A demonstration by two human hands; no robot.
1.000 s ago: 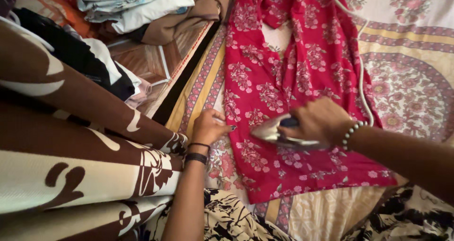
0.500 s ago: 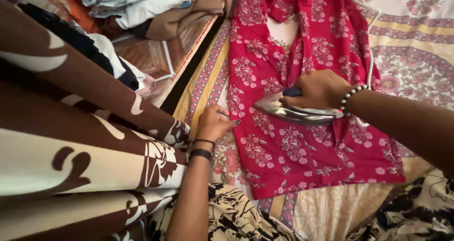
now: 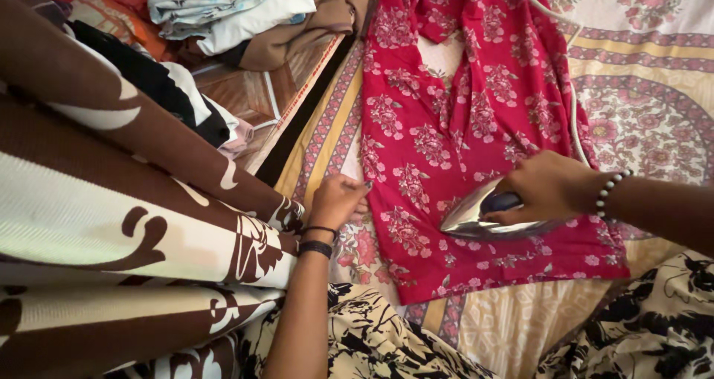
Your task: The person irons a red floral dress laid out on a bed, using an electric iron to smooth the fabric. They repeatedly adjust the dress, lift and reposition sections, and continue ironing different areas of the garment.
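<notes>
Head cam looking straight down: the right hand (image 3: 550, 188) is wrapped around the dark handle of a shiny metal iron (image 3: 487, 217), fingers closed tight on it, and the iron sits flat on the lower part of a red floral garment (image 3: 461, 133), close to its hem. That garment is spread out on a patterned bedsheet (image 3: 654, 96) with cream, pink and yellow borders, running from the top edge of the sheet down toward the near edge. The left hand (image 3: 338, 199) is loosely curled, fingertips pressing down right at the garment's left edge, so it's touching cloth but not really gripping anything. A white cord (image 3: 573, 119) trails along the garment's right side. Off the sheet's left edge there's a big brown and cream patterned cloth (image 3: 111, 223), and up by the far left corner a pile of clothes (image 3: 223, 11).
</notes>
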